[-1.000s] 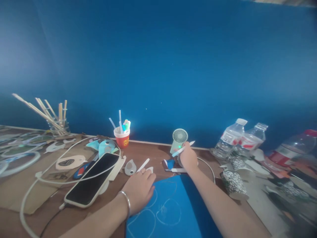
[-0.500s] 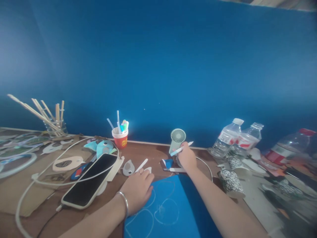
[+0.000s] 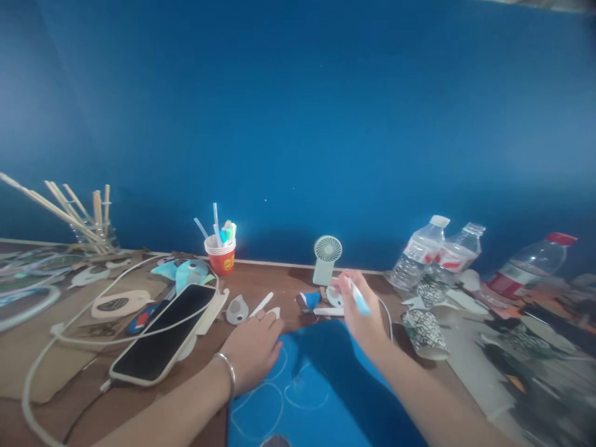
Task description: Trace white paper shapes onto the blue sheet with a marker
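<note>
My left hand lies flat, fingers stretched, over the upper left corner of a blue sheet that bears several white rounded outlines. By its fingertips are a white stick and a grey bird-shaped cut-out. Above the sheet's upper right part, my right hand grips a white and light-blue marker, its fingers closed around it. Just left of that hand lie a small blue and white cut-out and a white strip. A dark rounded thing shows at the bottom edge, too cropped to name.
A small fan and a paper cup of markers stand by the wall. Left are a phone, a white cable and a jar of wooden sticks. Plastic bottles and patterned paper cups crowd the right.
My right hand has come down and back from the fan, over the sheet, and the marker has turned in its fingers. My left hand stays on the sheet. The view has shifted slightly.
</note>
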Demonstrator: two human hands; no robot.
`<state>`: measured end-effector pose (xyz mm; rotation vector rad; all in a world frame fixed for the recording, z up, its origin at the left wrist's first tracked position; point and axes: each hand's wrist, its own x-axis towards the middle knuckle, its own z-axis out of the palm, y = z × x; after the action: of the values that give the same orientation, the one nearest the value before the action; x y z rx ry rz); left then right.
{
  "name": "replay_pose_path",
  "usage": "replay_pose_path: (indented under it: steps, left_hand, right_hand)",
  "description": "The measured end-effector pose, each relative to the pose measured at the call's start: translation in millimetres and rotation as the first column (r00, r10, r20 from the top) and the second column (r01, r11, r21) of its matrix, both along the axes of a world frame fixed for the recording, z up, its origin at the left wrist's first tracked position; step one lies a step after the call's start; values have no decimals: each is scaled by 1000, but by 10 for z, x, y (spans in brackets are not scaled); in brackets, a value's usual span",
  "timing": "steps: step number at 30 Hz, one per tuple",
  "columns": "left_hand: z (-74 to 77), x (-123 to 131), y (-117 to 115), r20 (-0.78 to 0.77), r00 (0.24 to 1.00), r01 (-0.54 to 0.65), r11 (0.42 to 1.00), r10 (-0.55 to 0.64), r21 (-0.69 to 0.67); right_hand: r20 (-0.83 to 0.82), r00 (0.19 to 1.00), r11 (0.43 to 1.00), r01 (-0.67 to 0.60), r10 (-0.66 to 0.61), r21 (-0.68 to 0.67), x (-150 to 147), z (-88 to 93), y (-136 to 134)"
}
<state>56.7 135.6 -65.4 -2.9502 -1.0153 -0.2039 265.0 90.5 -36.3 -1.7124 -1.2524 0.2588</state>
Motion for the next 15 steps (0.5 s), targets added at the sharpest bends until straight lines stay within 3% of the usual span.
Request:
replay_pose_path:
  steps: [2,4,6,9,15]
  left_hand:
    - [-12,0,5,-2,1000,6,1000,-6,2]
    - [-19,1,7,-4,1000,11,1000,-11,4]
    - [-20,1,7,-5,1000,14,1000,-14,7]
    - [-11,3,7,-8,1000,18,1000,-18,8]
    - [12,4,-2,-20,1000,18,1000,-18,-2]
  right_hand:
    - [-96,991,996,-88,89,16,-164,22,-249]
    - [-366,896,965,-261,253,27,-308,22,-477]
    - [-480,829,932,-357,287,-59,-402,3,-643]
    - [-370,883,915,-369,290,-164,-456,-63,-749]
    - [-176,922,917,-370,344,-147,-505,-307,-740]
